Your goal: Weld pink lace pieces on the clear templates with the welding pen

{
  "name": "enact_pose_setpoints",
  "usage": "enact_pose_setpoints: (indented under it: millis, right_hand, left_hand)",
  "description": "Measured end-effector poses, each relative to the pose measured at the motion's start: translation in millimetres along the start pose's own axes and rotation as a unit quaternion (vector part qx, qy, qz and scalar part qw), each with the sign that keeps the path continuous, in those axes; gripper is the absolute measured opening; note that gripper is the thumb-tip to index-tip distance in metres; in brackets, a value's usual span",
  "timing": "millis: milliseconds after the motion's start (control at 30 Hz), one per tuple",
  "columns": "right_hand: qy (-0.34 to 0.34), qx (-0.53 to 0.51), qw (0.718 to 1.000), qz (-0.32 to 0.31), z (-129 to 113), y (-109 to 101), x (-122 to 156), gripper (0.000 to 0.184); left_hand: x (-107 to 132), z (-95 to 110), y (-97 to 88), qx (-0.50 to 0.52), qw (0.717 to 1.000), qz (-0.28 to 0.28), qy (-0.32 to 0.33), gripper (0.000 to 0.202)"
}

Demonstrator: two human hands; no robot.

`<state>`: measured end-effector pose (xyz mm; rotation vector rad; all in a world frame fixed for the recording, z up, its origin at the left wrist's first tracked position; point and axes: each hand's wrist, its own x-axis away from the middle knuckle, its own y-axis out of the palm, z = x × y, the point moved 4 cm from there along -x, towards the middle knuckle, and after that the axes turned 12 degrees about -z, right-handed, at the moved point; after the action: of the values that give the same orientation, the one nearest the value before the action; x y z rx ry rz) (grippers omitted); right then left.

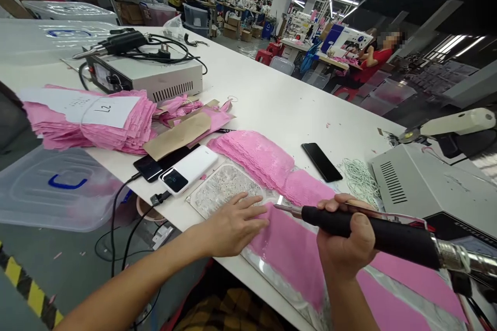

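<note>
My right hand [344, 238] is closed around the black handle of a hand-held cutting tool [373, 232]. Its metal tip [281, 208] points left over a pink lace strip [287, 248] lying on a shiny plate [221, 189]. My left hand [235, 225] lies flat with fingers spread, pressing the left end of that pink strip. Just behind it sits a fanned stack of pink lace pieces [256, 158].
A white power bank [188, 169] and a black phone [153, 167] lie left of the plate; another phone [321, 162] lies behind. Grey control boxes [155, 80] [419, 186], a pink fabric stack with paper labels [89, 119], white cord [359, 176]. A person in red [373, 59] sits far off.
</note>
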<state>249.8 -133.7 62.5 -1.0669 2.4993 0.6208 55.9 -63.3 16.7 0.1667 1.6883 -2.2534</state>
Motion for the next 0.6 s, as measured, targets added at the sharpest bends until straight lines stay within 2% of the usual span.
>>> enact_pose_setpoints:
  millis: [167, 600]
  right_hand:
    - [0.002, -0.014, 1.000, -0.008, 3.6, 3.6, -0.3, 0.016]
    - [-0.013, -0.005, 1.000, -0.013, 6.4, 4.4, -1.3, 0.016]
  left_hand:
    - [-1.5, -1.9, 8.3, -0.011, 0.999, -0.039, -0.007, 0.029]
    - [1.1, -2.1, 11.7, -0.019, 1.000, -0.023, -0.010, 0.027]
